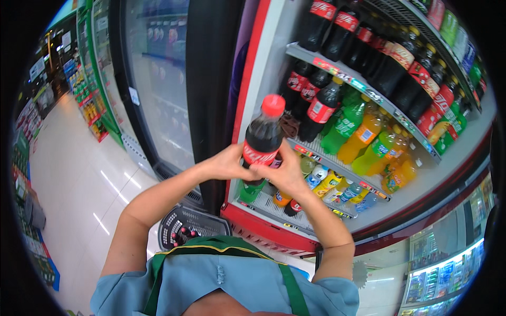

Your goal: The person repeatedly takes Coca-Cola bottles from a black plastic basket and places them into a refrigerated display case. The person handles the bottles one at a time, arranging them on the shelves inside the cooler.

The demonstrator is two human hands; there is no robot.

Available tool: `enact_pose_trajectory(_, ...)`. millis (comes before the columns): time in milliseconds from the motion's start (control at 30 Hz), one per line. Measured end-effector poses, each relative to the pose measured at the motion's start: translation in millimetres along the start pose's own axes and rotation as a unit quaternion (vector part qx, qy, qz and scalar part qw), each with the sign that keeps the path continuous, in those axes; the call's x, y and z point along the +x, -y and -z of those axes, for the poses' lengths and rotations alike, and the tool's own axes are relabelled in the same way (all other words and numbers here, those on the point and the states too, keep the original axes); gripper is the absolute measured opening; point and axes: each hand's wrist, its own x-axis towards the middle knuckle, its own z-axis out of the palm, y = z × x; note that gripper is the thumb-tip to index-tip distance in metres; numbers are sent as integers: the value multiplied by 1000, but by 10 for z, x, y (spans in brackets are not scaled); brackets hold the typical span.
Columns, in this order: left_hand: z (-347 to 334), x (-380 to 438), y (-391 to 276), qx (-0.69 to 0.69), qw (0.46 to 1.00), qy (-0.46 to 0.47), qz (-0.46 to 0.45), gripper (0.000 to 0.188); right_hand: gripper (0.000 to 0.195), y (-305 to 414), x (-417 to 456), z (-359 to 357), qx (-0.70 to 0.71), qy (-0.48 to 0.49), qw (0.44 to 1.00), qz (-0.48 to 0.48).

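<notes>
Both hands hold one plastic bottle of Coca-Cola (261,136) with a red cap and a red label, upright in front of the open drinks cooler. My left hand (228,162) grips its left side, and my right hand (284,168) its right side, the thumbs meeting near the lower label. Just right of the bottle, a brown cloth-like thing (289,125) lies at the left end of the middle shelf. Beyond it stand dark cola bottles (318,110), a green soda bottle (346,122) and orange soda bottles (361,136). The held bottle's base is partly hidden by my hands.
The metal shelf edge (340,74) carries price strips below large cola bottles (399,59). Smaller bottles (328,183) fill the bottom shelf. A dark basket (213,224) with several red-capped bottles stands on the floor. A glass cooler door (158,79) is at the left.
</notes>
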Motion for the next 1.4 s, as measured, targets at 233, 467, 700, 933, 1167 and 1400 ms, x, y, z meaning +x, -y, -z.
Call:
enact_pose_trajectory(233,98,1290,-1026,56,982,10,-183,57,42,563,672,996,-122,-144,974,125)
enact_pose_trajectory(467,66,2258,-1442,278,875,-212,-336,61,41,1074,1418,1728,-233,-300,893,242)
enact_pose_trajectory(700,-16,2791,-963,405,822,-221,-333,53,46,517,1962,2071,-323,-362,853,194)
enact_pose_trajectory(933,-81,2835,-996,471,830,-136,-264,40,54,230,2209,2260,-352,-390,843,115)
enact_pose_trajectory(1167,-84,3011,-954,522,805,-116,-256,39,72,48,2298,2376,-374,-423,821,87)
enact_pose_trajectory(1400,-139,2971,-959,533,799,-136,-244,39,67,74,2215,2314,-391,-412,821,58)
